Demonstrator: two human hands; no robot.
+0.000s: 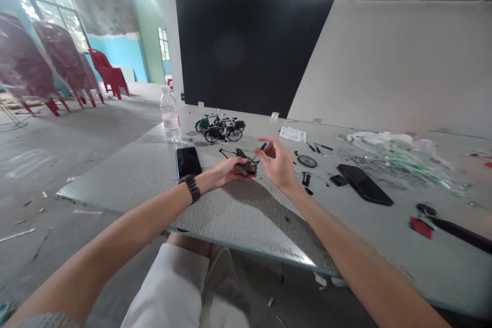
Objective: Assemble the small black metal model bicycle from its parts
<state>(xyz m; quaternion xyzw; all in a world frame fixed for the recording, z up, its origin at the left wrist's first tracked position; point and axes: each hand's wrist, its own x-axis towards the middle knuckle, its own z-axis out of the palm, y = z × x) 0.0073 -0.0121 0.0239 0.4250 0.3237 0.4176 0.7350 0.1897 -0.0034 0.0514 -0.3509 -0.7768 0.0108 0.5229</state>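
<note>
My left hand [229, 171] is closed around a partly built black model bicycle [241, 155], held low over the table, with its bare fork end pointing left. Just right of it, my right hand [279, 161] pinches a small dark piece [263, 146] between thumb and index finger; its kind is too small to make out. Behind my hands stand two finished-looking model bicycles, a black one [223, 134] in front and a green one [205, 124] partly hidden behind it. A loose spoked wheel [307, 161] lies flat to the right of my right hand.
Left are a plastic water bottle [170, 117] and a phone [188, 162]. To the right lie small black parts [306, 179], another dark phone [365, 184], a printed paper [292, 134], crumpled plastic bags [403, 159] and a red-and-black item [422, 226]. A black panel [249, 51] stands behind.
</note>
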